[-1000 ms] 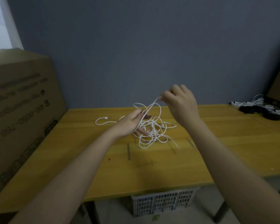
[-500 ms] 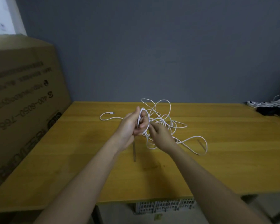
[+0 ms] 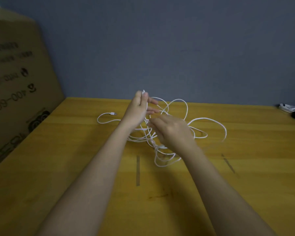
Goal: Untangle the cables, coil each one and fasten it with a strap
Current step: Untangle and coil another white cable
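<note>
The white cable [image 3: 186, 106] lies in a loose tangle on the table [image 3: 58, 167], mid-far, with 1 plug end [image 3: 113, 114] trailing left. The left hand [image 3: 138, 109] pinches a raised strand by the thumb, fingers straight. The right hand [image 3: 171, 132] curls into the tangle; what it grips is hidden. Pulling while loops cross could tighten a knot or drag the pile.

The left hand [image 3: 137, 109] is holding a loop of the white cable [image 3: 186, 108] above the tabletop [image 3: 75, 167], and the right hand [image 3: 170, 132] is pinching a strand.
</note>
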The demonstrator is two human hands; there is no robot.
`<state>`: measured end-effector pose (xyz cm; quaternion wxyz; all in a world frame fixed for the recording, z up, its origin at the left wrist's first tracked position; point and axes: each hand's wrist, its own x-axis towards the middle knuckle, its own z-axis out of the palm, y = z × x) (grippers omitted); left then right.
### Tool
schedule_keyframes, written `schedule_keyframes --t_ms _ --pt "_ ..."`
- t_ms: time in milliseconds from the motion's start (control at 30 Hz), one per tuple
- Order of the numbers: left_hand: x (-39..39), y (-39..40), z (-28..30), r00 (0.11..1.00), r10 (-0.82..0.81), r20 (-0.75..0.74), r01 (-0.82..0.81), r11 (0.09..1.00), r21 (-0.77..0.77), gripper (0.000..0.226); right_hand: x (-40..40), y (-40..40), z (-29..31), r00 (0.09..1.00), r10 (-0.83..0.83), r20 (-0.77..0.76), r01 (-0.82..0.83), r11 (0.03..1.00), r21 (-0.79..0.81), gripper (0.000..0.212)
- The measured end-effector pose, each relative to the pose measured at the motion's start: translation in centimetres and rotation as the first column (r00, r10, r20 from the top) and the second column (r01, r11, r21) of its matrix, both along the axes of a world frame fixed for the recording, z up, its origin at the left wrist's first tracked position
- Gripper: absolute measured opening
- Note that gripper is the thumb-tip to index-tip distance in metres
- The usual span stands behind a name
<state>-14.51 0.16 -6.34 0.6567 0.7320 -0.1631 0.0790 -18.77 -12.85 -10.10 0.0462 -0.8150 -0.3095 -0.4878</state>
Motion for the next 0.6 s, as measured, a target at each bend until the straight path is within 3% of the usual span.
schedule_keyframes --t_ms 67,133,233,400,500,600 --pt "1.1 0.1 -0.6 1.000 -0.006 0.027 0.002 0.992 0.125 0.027 1.8 -0.9 1.4 0.992 -0.035 0.124 0.032 0.999 0.029 0.033" --pt "1.9 -0.2 -1.3 0.996 -0.084 -0.003 0.083 0.991 0.106 0.030 3.4 -1.4 2.3 0.976 -0.144 0.162 0.127 0.986 0.106 0.034" --pt "3.0 -0.9 -1.9 0.970 -0.213 -0.114 0.202 0.975 -0.095 0.034 5.2 -1.7 2.3 0.986 -0.163 0.031 0.150 0.955 0.258 0.037" --pt "3.3 -0.5 -2.8 0.965 -0.247 -0.089 0.248 0.969 -0.007 0.053 6.6 -1.5 1.0 0.960 0.134 -0.247 0.002 0.875 0.484 0.018" --pt "3.1 0.2 -3.2 0.946 -0.299 -0.128 0.297 0.954 -0.039 0.037 6.7 -1.4 0.1 0.952 0.151 -0.266 0.013 0.848 0.530 0.014" --pt "2.8 0.8 -2.2 0.940 -0.304 -0.153 0.298 0.952 -0.064 0.036 7.2 -1.8 -0.4 0.954 0.090 -0.286 0.110 0.782 0.613 0.022"
